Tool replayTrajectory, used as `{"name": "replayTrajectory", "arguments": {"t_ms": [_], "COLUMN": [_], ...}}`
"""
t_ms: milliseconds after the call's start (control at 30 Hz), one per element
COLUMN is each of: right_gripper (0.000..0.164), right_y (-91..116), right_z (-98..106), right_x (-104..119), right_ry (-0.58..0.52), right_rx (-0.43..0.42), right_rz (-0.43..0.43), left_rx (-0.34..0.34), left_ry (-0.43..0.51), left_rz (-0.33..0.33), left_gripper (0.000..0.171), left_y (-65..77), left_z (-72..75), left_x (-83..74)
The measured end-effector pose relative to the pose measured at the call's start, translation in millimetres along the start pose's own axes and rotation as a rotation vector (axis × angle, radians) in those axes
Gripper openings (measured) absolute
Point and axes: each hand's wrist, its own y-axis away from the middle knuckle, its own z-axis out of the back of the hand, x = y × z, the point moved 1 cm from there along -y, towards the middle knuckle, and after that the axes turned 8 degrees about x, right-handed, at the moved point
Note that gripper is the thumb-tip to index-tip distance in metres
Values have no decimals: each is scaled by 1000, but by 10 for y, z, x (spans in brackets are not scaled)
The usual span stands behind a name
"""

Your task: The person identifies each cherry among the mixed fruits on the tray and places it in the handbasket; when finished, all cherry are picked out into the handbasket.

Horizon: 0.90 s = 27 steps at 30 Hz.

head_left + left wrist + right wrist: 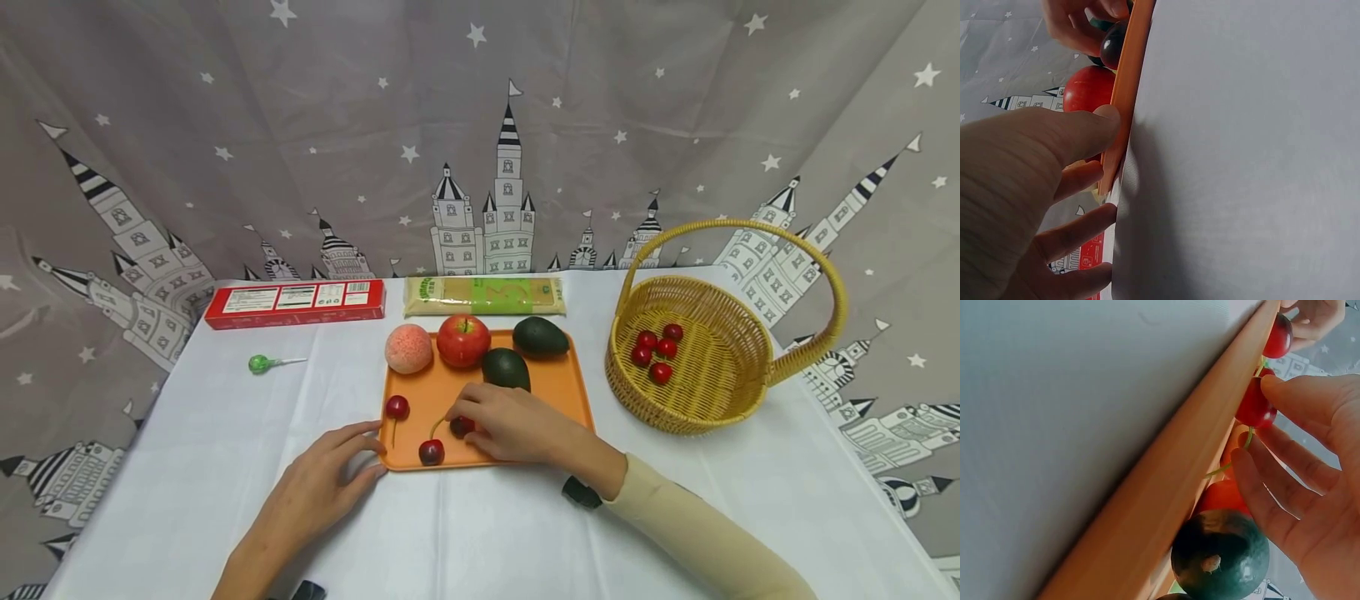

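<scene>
An orange tray (435, 400) carries a peach (408, 348), a red apple (463, 340), two dark green avocados (540, 337) and cherries. My right hand (513, 421) reaches over the tray and pinches a dark red cherry (1255, 406), its thumb against the fruit; the fingers partly cover it in the head view. Left of that hand lies another stemmed cherry (431, 452), and a further cherry (397, 407) sits near the left rim. My left hand (322, 479) rests at the tray's near left corner, thumb and index finger touching the rim, fingers loosely extended.
At the right stands a yellow wicker basket (693, 421) with a tall handle and several cherries (661, 372) inside. Behind the tray lie a red box (296, 304) and a packet of noodles (483, 296). A green lollipop (259, 364) is on the white cloth at left.
</scene>
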Motion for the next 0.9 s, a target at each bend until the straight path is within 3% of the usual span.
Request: {"name": "replayTrajectory", "arguments": {"t_ms": [467,667,900], "right_gripper": [32,29,29], "right_y": [-16,103,289], "right_z": [-13,135,316], "right_x": [-10,-33,-98], "right_ry": [25,44,-37], "right_rx": [-5,-65,-126], "right_rz": [1,9,-4], "left_rx": [8,3,6], "left_ry": [-9,-10,-19], "left_rz": [15,8,10], "left_gripper": [26,25,26], "left_y": [0,-2,3], "left_z": [-3,-12,-3], "left_x": [-5,-2,-1]}}
